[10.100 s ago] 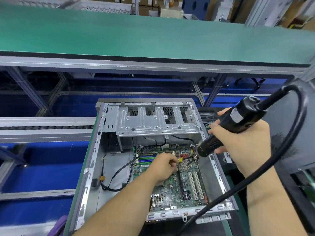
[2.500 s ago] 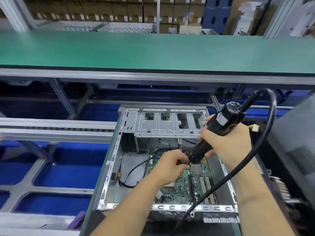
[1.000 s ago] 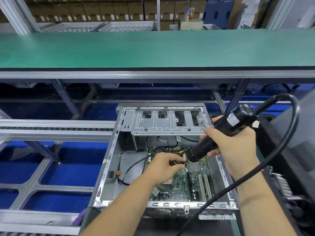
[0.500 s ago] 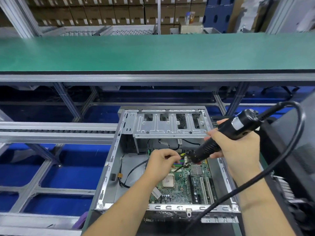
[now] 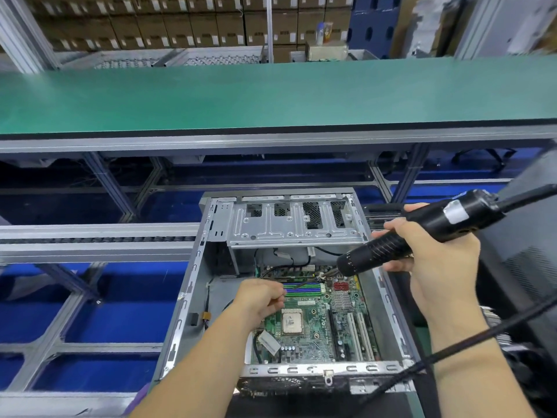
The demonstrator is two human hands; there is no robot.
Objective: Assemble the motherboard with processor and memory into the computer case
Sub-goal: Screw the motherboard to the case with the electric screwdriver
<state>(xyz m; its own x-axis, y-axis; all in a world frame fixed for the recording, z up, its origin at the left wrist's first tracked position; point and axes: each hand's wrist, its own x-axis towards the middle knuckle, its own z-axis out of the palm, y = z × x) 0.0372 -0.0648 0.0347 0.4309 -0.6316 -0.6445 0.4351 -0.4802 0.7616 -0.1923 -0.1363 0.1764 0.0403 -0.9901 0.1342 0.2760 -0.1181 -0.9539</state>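
Note:
An open grey computer case (image 5: 193,285) lies in front of me with the green motherboard (image 5: 319,327) inside. The processor (image 5: 291,321) sits mid-board, and the blue and green memory slots (image 5: 304,288) lie behind it. My right hand (image 5: 437,267) grips a black corded electric screwdriver (image 5: 391,245), which slants down-left over the board's far edge. Its thin bit reaches over the memory slots. My left hand (image 5: 259,300) hovers over the board's left side with fingers curled, close to the bit's tip. Anything between those fingers is hidden.
A metal drive cage (image 5: 289,224) spans the case's far end, with black cables below it. The screwdriver's cord (image 5: 452,354) crosses the case's near right corner. A green conveyor belt (image 5: 271,95) runs behind, a dark case panel (image 5: 530,236) stands at the right, and frame rails stand at the left.
My left hand has drawn back to the left, uncovering the processor. The screwdriver has lifted and tilted flatter, its bit now over the memory slots.

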